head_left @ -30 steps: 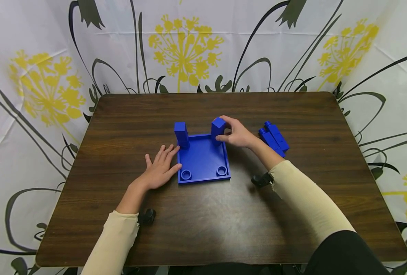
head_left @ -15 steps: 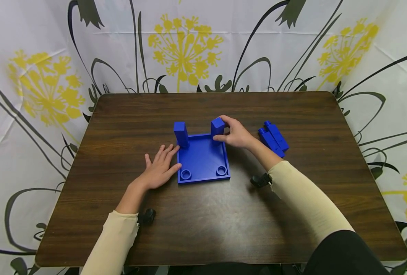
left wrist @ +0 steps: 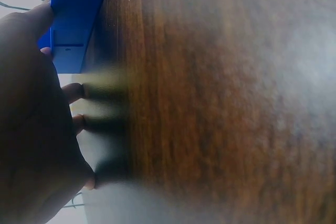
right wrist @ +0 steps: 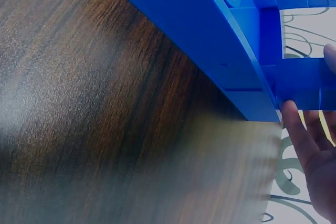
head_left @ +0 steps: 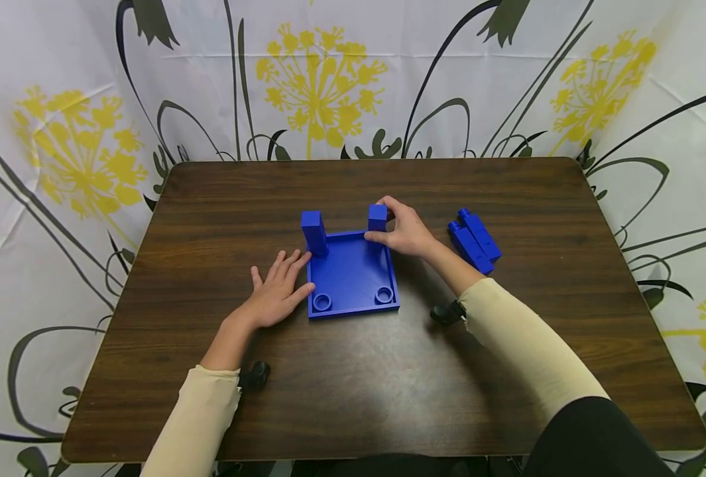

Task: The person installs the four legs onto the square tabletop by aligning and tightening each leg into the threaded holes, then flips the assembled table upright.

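A square blue base [head_left: 351,275] with a raised rim lies on the table. Two blue posts stand at its far corners, and round sockets [head_left: 384,295] show at both near corners. My right hand [head_left: 410,232] grips the far-right post [head_left: 378,214] between thumb and fingers; the right wrist view shows that post [right wrist: 302,80] too. The far-left post [head_left: 313,230] stands free of either hand. My left hand [head_left: 275,297] is spread beside the base, thumb and forefinger touching its left side. In the left wrist view, the thumb lies against the blue wall [left wrist: 76,19].
Two more blue posts [head_left: 474,242] with knobbed ends lie side by side on the brown wood-grain table [head_left: 353,384], right of the right hand. A white curtain [head_left: 197,73] with yellow and grey plant prints hangs behind the table.
The far-right post has turned in my right hand, its top now squared with the base. My right hand has shifted slightly left. The left hand and base stay put.
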Demonstrator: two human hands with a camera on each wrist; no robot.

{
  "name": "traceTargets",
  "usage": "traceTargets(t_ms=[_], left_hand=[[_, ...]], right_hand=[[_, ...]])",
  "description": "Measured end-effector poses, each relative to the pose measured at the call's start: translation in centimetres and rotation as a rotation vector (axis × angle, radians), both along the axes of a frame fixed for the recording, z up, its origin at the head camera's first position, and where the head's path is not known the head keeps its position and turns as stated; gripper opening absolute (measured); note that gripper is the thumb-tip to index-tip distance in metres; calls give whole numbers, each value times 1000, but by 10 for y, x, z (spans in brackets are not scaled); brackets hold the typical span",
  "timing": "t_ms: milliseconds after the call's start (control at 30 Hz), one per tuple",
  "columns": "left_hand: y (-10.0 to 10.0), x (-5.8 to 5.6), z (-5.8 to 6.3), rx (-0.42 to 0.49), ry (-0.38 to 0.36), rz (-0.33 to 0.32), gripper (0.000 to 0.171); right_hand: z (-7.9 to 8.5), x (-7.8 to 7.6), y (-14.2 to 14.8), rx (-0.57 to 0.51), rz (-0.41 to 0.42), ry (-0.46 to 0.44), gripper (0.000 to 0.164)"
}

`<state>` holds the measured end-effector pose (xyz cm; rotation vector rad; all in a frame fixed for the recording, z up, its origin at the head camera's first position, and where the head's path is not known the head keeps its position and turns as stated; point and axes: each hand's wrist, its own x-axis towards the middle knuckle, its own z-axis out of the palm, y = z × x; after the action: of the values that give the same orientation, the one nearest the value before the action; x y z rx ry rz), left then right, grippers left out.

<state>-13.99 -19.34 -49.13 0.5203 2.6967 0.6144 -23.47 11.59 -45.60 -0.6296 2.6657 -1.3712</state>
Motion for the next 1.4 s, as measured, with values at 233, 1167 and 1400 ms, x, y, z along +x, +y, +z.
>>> traceTargets(t_ms=[233, 1167, 1400], left_hand=[[0, 0, 1, -2, 8, -4, 69], [0, 0, -2, 33, 24, 2, 67], [0, 1, -1, 33, 22, -1, 68]], right_hand=[[1, 0, -2, 6, -28, -13, 45], [3, -8, 14, -262, 315, -276, 59], [3, -7, 15, -238, 310, -248, 54]])
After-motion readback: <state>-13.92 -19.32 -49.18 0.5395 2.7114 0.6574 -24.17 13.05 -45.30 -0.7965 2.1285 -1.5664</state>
